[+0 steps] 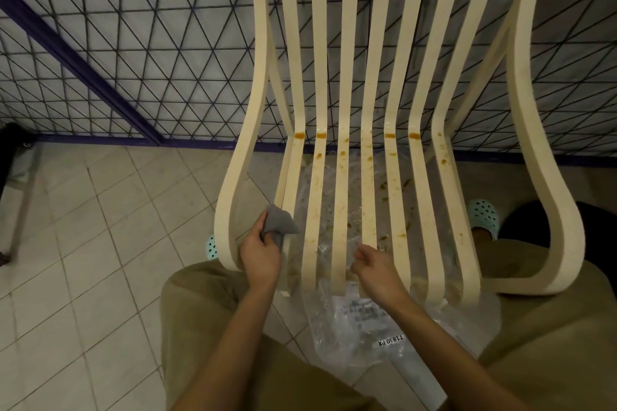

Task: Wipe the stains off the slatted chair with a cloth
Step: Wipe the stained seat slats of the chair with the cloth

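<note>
The cream wooden slatted chair point(347, 93) had orange-brown stains point(390, 135) on its seat slats — the darkest ones where the seat met the back. The left hand point(260, 257) held a crumpled grey cloth point(280, 223) against a slat on the left side. The right hand point(374, 267) lay with curled fingers at a middle slat — its grip was unclear. A clear plastic bag point(360, 320) lay on the pale tiled floor point(100, 243) underneath.
</note>
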A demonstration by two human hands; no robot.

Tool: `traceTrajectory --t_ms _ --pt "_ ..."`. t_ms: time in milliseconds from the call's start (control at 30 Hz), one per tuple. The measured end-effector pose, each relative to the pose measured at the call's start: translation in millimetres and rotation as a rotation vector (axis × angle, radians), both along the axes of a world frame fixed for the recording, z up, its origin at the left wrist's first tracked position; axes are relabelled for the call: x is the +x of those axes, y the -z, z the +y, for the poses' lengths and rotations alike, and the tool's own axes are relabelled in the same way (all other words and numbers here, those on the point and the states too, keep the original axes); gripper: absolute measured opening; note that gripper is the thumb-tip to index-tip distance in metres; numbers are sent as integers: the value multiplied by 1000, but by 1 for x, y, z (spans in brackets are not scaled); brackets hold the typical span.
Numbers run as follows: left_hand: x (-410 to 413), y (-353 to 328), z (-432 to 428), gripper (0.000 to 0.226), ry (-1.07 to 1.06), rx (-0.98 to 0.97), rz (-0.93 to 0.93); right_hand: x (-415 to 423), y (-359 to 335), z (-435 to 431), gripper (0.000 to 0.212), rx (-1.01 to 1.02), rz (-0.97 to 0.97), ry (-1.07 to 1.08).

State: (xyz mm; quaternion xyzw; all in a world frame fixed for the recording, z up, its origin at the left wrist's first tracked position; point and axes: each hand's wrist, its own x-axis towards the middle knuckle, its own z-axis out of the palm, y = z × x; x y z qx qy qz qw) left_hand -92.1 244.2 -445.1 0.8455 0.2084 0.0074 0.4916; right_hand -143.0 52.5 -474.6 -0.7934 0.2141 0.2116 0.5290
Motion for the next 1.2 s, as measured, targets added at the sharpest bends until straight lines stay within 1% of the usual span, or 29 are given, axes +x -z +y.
traceTrajectory --t_ms 33,100,200,267,300,367,433,467,500,533,600,633,667,700,767,800,867,900,1000,1100,1200 --pt "1 2 -1 44 5 -1 25 3 2 4 30 18 25 -17" --pt "2 9 -3 44 52 20 100 12 5 12 11 93 74 8" --pt "3 16 -3 40 67 39 178 27 8 22 19 236 147 133" --pt "8 19 0 36 71 46 215 36 15 27 16 287 165 206" --pt "10 22 2 34 101 60 239 41 21 30 21 311 181 256" --pt "12 27 2 28 198 113 264 50 29 35 34 404 242 439" --pt "12 32 -2 27 230 155 266 60 35 39 56 488 323 606" --pt "9 33 -4 28 221 153 259 65 38 40 66 526 351 650" --pt "6 34 -6 30 196 130 241 68 38 42 71 557 361 671" --pt "2 34 -7 32 154 82 214 70 41 43 72 583 352 684" --pt "-1 38 -7 28 95 23 183 71 45 43 72 609 348 680" --pt "-1 42 -6 25 101 33 194 71 47 43 76 623 356 669" --pt "1 47 -7 27 114 66 213 73 50 43 81 629 368 661" --pt "5 53 -7 35 129 114 231 75 52 43 84 626 375 656" --pt "11 63 -9 49 183 231 250 80 54 43 85 596 368 651" --pt "14 67 -10 52 217 293 262 84 56 43 85 594 362 655" --pt "20 73 -10 51 246 379 289 89 57 45 86 647 371 678" --pt "24 77 -9 51 245 395 297 90 61 45 88 640 360 675" --pt "38 82 -10 48 246 426 273 85 70 47 95 510 260 625" --pt "59 88 -13 47 252 458 247 85 70 49 91 463 177 624" --pt "73 92 -15 48 263 489 246 86 70 50 84 410 142 620"
